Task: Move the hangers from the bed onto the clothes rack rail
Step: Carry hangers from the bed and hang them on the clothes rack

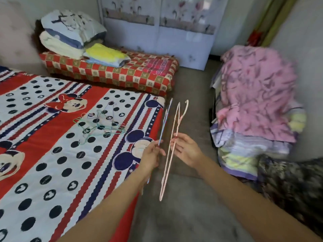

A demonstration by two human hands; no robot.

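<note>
Item one, our landmark: the bed, covered in a quilted red, white and navy cartoon-mouse sheet with black dots. Just off the bed's far corner, over the grey carpet floor, we hold two thin wire hangers. Our left hand pinches the pale blue wire hanger near its lower part, fingers curled round the wire, the hanger seen nearly edge-on and rising away from us. Our right hand pinches the pink wire hanger at about mid-length between thumb and fingertips, its hook uppermost and its long body hanging down past the hand; the two hangers stand just beside each other and, as far as we can tell, apart. On the bed, toward its far edge, we count a loose tangle of green and pale wire hangers lying flat; the exact number we cannot tell. Beyond the bed lies a folded red checked quilt bearing a stack of folded pillows and blankets. Behind that stands a white fabric wardrobe with a flower print. Across the carpet from the bed sits a pile of folded bedding topped by a pink patterned blanket.
</note>
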